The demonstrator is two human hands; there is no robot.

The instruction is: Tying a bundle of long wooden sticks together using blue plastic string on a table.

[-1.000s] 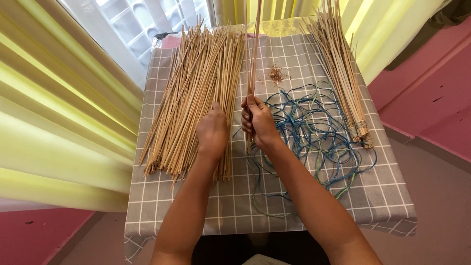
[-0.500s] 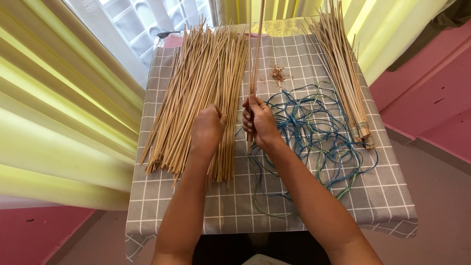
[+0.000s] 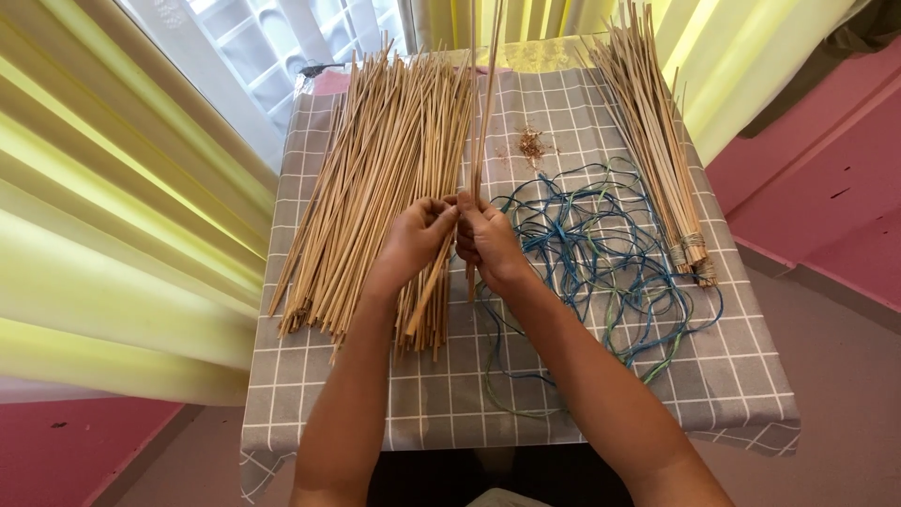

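Gathering sticks, that's the work on show; the right hand (image 3: 486,239) is clamped on a thin upright bunch of sticks (image 3: 485,103) that rises towards twelve o'clock, while the left hand (image 3: 413,242) is pinched shut on a single stick (image 3: 427,293) lifted off the loose pile (image 3: 375,178), its tail slanting down towards seven o'clock; the two hands touch at the fingertips, right at the middle of the worktop (image 3: 526,413) with its grey checked cloth.

To do this handover well, I'd say the single stick wants swinging parallel to the held bunch before the right fingers open for it; keep the lower ends level, or the bunch will be ragged; loosen the right grip only a little, since a slack hold could let the bunch fan out and slide.

At three o'clock of the hands lies the tangle of blue and green string (image 3: 601,253), touching nothing held; at two o'clock a tied bundle (image 3: 657,131) rests along the cloth's edge; best keep the stick tails clear of that string.
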